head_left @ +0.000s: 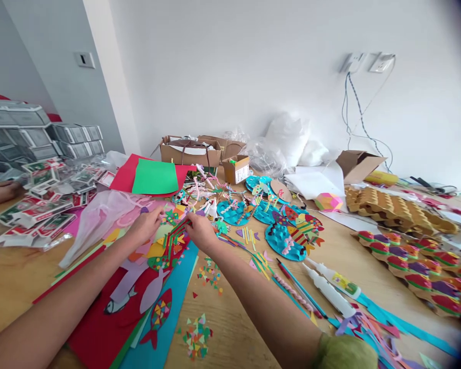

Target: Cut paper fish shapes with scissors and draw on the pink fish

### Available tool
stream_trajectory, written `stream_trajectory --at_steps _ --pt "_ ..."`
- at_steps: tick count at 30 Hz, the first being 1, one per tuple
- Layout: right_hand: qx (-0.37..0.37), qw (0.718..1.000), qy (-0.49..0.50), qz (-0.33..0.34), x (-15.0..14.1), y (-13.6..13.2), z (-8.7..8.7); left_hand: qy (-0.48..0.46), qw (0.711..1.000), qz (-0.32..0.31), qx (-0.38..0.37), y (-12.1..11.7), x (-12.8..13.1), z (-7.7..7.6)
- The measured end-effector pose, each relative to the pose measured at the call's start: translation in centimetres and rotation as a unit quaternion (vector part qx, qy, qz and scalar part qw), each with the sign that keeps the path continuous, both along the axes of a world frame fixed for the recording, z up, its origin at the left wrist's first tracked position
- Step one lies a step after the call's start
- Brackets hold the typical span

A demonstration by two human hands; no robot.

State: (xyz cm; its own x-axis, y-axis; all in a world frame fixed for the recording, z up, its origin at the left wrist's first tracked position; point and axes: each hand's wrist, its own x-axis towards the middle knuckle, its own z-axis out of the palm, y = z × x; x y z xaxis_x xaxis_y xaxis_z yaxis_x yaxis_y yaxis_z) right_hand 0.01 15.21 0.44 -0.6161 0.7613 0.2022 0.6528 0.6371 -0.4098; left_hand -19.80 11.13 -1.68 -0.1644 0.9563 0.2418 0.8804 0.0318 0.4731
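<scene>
My left hand is closed, its fingertips together above cut coloured paper; anything between them is too small to make out. Across from it, my right hand pinches the end of a thin paper strip by a red and green striped paper piece. Below both hands lie red paper sheets and blue sheets. On them rest a lilac paper fish and a red paper fish with a colourful mosaic body.
Small paper scraps lie in front. To the right are glue bottles, pencils, blue decorated discs and painted egg cartons. Packaged boxes pile up at left, beside another person's hand. Cardboard boxes stand behind.
</scene>
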Motion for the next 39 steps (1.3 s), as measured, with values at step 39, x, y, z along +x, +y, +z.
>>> stream_trajectory --at_steps 39 --pt "0.019 0.997 0.028 0.072 0.2 -0.5 1.0 -0.071 0.981 -0.180 -0.008 -1.4 1.6 -2.6"
